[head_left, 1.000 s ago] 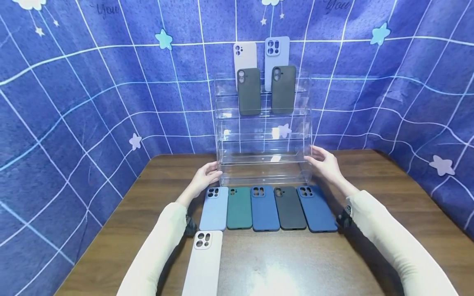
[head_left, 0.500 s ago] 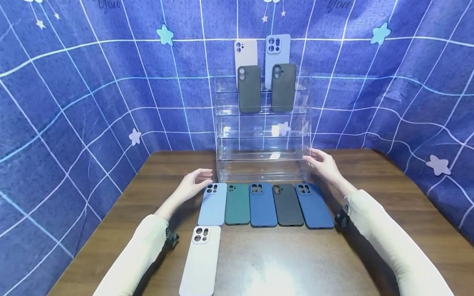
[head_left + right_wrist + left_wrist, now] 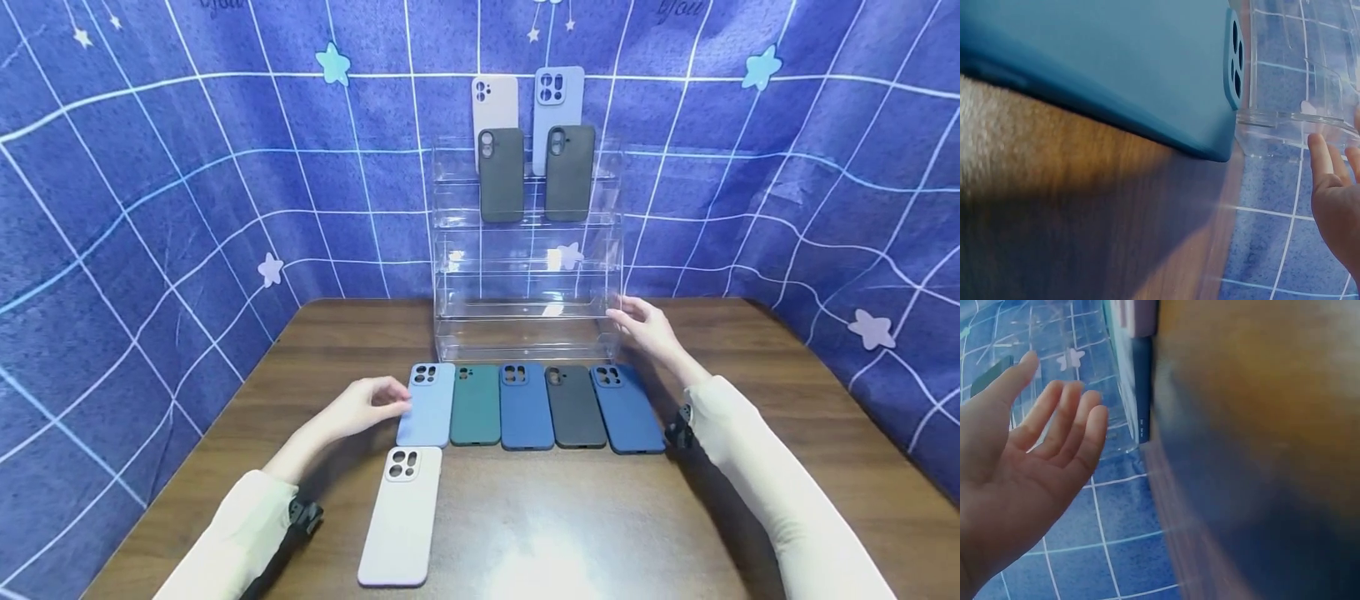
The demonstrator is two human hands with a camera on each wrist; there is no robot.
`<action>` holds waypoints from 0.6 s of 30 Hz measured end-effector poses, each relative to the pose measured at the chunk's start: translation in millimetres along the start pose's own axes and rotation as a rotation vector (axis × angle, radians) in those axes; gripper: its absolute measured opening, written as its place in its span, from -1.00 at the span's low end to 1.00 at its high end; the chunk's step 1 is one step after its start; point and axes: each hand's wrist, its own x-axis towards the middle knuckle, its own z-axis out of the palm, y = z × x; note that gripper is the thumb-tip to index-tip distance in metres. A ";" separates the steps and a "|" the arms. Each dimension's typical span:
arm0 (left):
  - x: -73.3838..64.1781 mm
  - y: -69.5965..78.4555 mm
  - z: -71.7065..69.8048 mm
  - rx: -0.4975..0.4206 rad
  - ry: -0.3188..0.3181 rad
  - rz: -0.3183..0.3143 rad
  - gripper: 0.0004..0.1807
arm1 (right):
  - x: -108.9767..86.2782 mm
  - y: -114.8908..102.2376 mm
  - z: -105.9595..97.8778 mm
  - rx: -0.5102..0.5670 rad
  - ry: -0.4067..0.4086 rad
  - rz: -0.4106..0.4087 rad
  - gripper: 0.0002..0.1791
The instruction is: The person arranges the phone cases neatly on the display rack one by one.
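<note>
My left hand hovers with loosely bent fingers at the left edge of a light blue phone case in the head view. Nothing is between its fingers, and the left wrist view shows the bare palm. My right hand touches the right side of a clear tiered display rack; its fingers look fairly straight in the right wrist view. Two dark phone cases stand on an upper tier. Behind them stand a pale pink case and a light blue case.
Right of the light blue case lie a green case, a blue case, a dark case and another blue case. A white case lies nearer the front on the wooden table. A patterned blue cloth hangs behind.
My left hand has left the rack's left side and come down toward the front, beside the light blue case. The right hand stays at the rack. The head view has shifted slightly.
</note>
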 end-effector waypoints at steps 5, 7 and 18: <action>-15.6 -5.5 0.1 0.050 -0.070 0.016 -0.82 | -0.1 -3.2 1.0 0.007 0.004 0.011 -0.42; -19.5 -7.8 -0.3 0.048 -0.099 0.014 -0.82 | 0.6 -4.1 1.6 -0.004 0.004 0.008 -0.42; -34.0 -5.7 2.2 -0.036 -0.252 -0.058 -0.79 | -2.2 -5.1 0.4 -0.082 0.003 0.011 -0.44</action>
